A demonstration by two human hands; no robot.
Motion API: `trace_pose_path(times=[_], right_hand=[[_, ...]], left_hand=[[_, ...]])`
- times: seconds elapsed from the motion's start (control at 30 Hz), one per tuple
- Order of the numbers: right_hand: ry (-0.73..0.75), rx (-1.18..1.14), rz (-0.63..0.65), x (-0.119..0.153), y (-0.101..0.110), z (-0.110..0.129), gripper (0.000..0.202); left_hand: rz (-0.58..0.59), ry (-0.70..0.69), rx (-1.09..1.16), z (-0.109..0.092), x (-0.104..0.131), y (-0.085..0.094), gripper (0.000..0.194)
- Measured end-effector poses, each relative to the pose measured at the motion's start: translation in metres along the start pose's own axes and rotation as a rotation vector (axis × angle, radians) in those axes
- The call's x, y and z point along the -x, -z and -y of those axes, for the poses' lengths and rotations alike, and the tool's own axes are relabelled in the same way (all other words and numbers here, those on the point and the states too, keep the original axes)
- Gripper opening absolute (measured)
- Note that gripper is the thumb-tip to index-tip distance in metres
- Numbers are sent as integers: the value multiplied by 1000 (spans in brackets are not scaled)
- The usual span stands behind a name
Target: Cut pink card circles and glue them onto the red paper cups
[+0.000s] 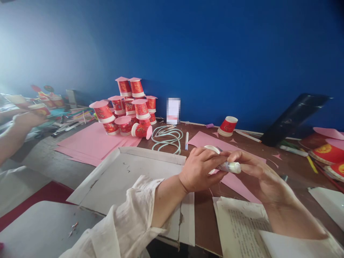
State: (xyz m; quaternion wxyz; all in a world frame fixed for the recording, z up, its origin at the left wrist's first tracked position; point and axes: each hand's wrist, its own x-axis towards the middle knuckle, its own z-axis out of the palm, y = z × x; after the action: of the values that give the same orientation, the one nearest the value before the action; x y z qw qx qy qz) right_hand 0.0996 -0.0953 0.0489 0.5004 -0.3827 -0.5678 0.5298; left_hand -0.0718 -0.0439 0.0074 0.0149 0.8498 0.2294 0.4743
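Note:
My left hand (202,166) is closed around a paper cup (212,148), of which only the white rim shows between and above the fingers. Against it, my right hand (259,175) has its fingers on a whitish tube (229,167) with a pale cap that points to the right. Both hands are close together above pink paper (228,143) on the brown table (202,211). The cup's body is mostly hidden by the left hand.
Red cups (102,111) topped with pink paper are stacked at the back left, beside a coiled cable (168,139). Pink sheets (88,141) and white cardboard (134,175) lie left. A single cup (228,126) stands behind. Another person's hand (29,118) is far left.

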Motion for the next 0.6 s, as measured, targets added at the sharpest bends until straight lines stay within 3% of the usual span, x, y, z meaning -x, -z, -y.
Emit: trace_pose_path(times=[0.23, 0.43, 0.6], right_hand=[[20, 20, 36, 0, 7, -3, 13], [-12, 36, 7, -1, 8, -5, 8], [-29, 61, -22, -1, 9, -8, 7]], left_hand=[[-16, 1, 24, 1, 1, -1, 35], [75, 4, -11, 1, 0, 2, 40], [81, -4, -13, 2, 1, 2, 43]])
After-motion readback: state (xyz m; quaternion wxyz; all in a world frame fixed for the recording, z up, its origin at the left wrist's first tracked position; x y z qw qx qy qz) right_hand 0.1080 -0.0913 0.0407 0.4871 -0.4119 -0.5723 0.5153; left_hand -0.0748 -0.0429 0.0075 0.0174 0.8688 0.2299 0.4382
